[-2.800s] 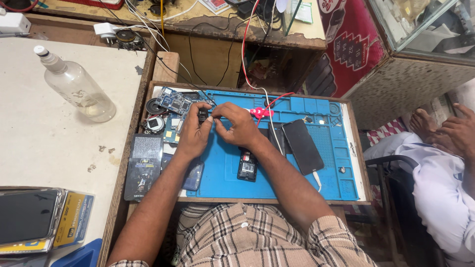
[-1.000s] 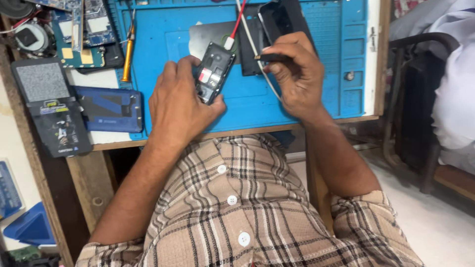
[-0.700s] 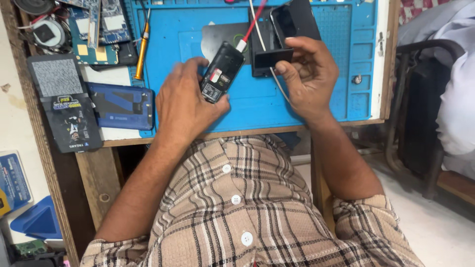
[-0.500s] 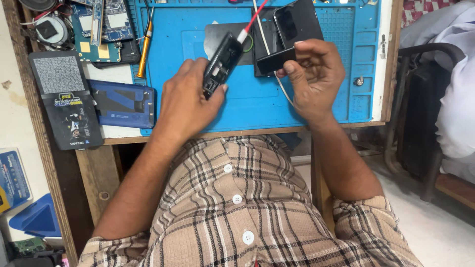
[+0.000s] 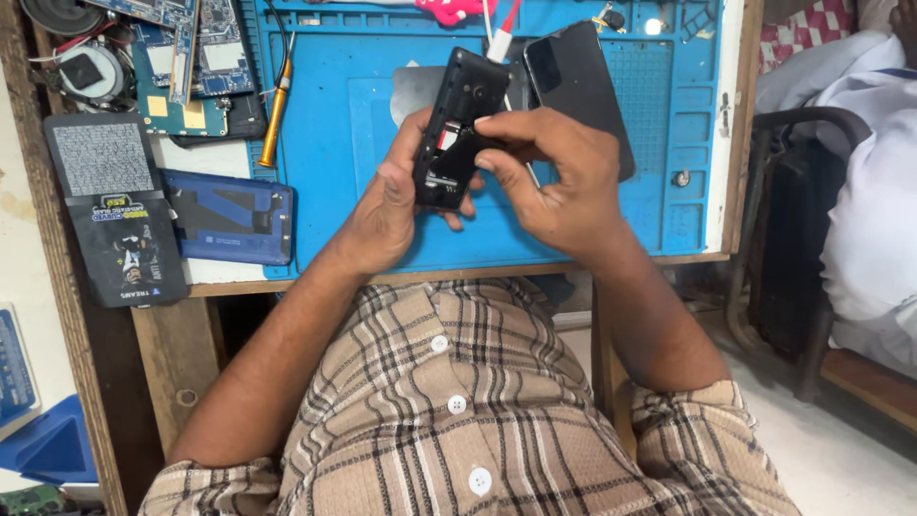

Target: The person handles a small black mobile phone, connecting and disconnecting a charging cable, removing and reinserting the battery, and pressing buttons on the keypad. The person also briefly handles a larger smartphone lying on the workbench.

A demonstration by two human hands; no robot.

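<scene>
Both hands hold a small black phone (image 5: 457, 124) with its back cover off, above a blue work mat (image 5: 353, 191). My left hand (image 5: 387, 205) grips the phone's lower left side. My right hand (image 5: 554, 177) wraps its right side, fingers pressing on the open back. A red and white cable (image 5: 501, 33) runs from the phone's top end. A black smartphone (image 5: 583, 91) lies face down on the mat just behind my right hand.
An orange-handled screwdriver (image 5: 275, 110), circuit boards (image 5: 191, 57), a blue phone shell (image 5: 229, 218) and a black packet (image 5: 119, 210) lie at the left. A pink tool (image 5: 449, 10) sits at the mat's far edge. A person in white (image 5: 860, 172) sits at right.
My right hand has come over from the right and closed on the phone's back. The small black part it held apart half a second ago is no longer seen on its own.
</scene>
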